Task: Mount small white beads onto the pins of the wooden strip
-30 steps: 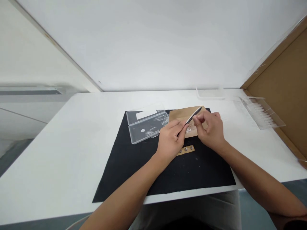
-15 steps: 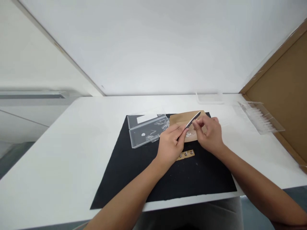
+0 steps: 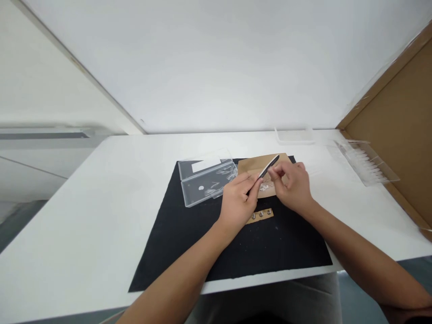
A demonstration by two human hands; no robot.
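Slim black-and-white stick (image 3: 269,166), poss. a nail file, is held over the brown paper (image 3: 248,165) near the back of the black mat (image 3: 182,252), its far end slanting up & to the R. The L hand (image 3: 237,200) has thumb & fingers clamped on its near end. The R hand (image 3: 293,185) is up close beside it, thumb & fingertips drawn in as for a pinch; can't tell if they meet, touch the stick or grip smth. tiny, as the spot's too small & blurry. Vs. half a sec. ago, stick & R fingertips have both shifted a touch to the L, approx. together; the items on the mat look unmoved. That suggests the same fine, close work at the stick's edge is in progress, w/ the L hand as the steady one. On the paper: small clear bits (image 3: 265,186). Just nearer the person, partly behind the L hand: a tan strip (image 3: 257,220) w/ metal pieces (image 3: 261,214) in a row. To the L, a clear case (image 3: 202,172) lies open w/ clear slivers (image 3: 223,172) inside.
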